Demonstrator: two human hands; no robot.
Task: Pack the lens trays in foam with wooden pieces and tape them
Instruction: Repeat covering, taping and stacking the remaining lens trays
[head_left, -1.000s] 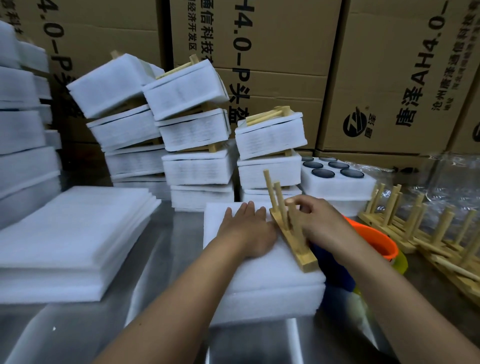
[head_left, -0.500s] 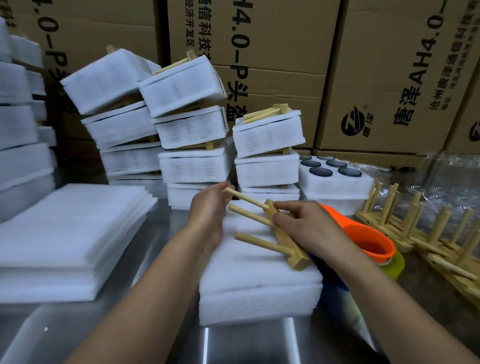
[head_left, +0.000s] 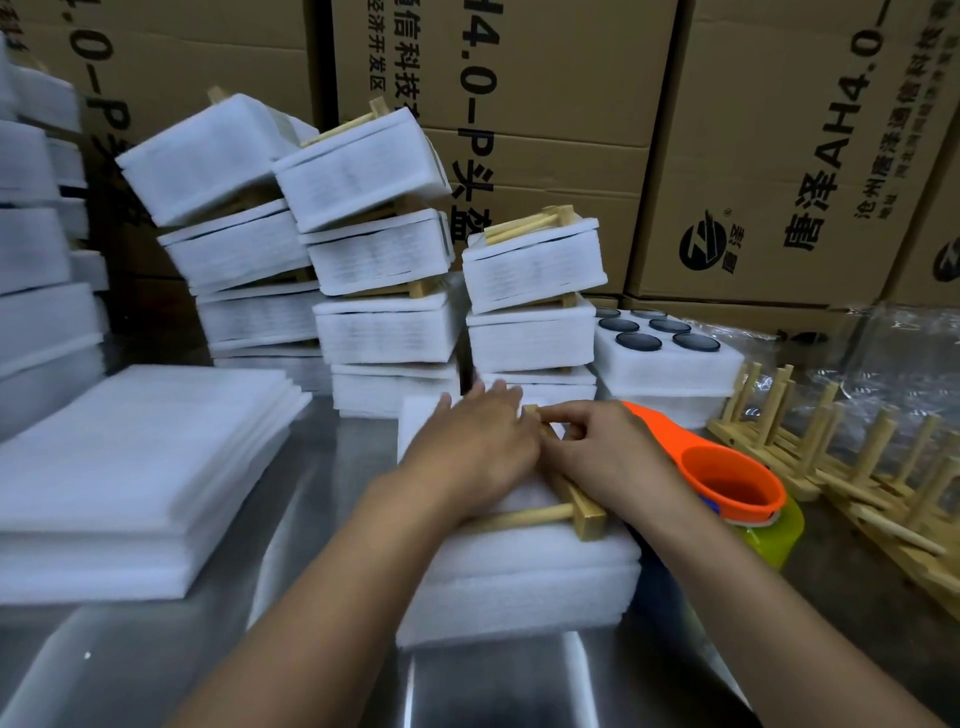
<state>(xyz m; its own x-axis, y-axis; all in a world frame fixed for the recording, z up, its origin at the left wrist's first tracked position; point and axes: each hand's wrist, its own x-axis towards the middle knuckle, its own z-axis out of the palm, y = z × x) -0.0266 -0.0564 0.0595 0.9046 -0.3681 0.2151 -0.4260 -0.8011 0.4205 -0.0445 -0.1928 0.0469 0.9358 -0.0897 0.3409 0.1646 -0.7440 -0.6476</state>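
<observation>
Wooden peg rack (head_left: 563, 499) laid flat on white foam stack (head_left: 519, 587); left hand (head_left: 478, 441) pressing flat, fingers spread; right hand (head_left: 602, 452) pinching rack's bar.

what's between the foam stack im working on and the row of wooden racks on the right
In the head view, an orange tape dispenser sits between the foam stack and the wooden racks, with something yellow-green under it.

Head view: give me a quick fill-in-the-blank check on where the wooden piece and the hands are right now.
1. The wooden piece lies on the white ____ stack.
2. The left hand presses ____ on its dowels.
3. The tape dispenser beside the right hand is ____ in colour.

Missing words: foam; flat; orange
</observation>
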